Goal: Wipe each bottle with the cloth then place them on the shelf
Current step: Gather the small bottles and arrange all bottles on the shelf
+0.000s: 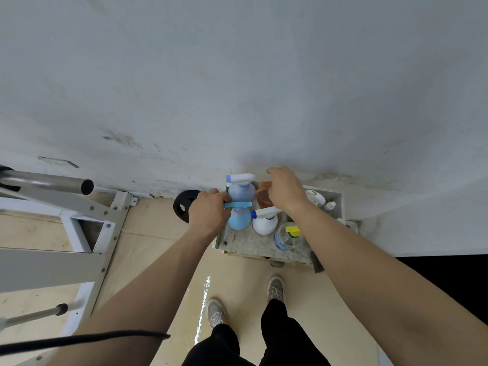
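Our left hand (208, 211) curls its fingers round the light-blue bottle (239, 220); our right hand (285, 191) covers the brown bottle (264, 200), its grip unclear.

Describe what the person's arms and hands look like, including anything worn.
The left hand and right hand are bare: no gloves, rings or watch show. Both forearms are uncovered to the frame's edge, no sleeves in view. A thin black cable crosses the left forearm low down.
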Tool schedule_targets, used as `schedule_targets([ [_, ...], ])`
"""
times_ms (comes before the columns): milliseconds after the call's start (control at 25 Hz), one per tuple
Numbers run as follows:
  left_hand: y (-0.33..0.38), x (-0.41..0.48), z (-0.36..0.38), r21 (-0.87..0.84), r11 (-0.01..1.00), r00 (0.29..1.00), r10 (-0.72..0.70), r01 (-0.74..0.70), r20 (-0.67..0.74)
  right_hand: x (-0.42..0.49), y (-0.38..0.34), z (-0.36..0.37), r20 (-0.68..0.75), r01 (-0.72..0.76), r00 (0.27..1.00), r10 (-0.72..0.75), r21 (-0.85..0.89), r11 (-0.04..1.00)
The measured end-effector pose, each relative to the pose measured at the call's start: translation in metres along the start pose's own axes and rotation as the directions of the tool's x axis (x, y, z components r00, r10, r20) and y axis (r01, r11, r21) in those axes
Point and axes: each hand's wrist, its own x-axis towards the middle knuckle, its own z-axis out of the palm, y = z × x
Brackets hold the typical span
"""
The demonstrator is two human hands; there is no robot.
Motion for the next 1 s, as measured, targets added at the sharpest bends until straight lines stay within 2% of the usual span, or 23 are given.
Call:
schedule_targets([
  [200,-0.003,0.003,0.002,-0.055,0.998,1.000,0.015,-0.015,0.008,0.015,-0.004,0.009,0.031,-0.089,0.995,0.091,-0.062,0.994],
  [560,-0.008,0.004,0.006,-0.102,0.995,1.000,-0.009,0.011,0.017,0.010,0.002,0.009,0.041,-0.058,0.997,0.063,-0.112,0.992],
  [1000,-0.005,0.005,0.002,-0.066,0.997,0.997,-0.028,0.033,0.074,0.002,0.003,0.006,0.015,-0.065,0.998,0.065,-0.028,0.998],
])
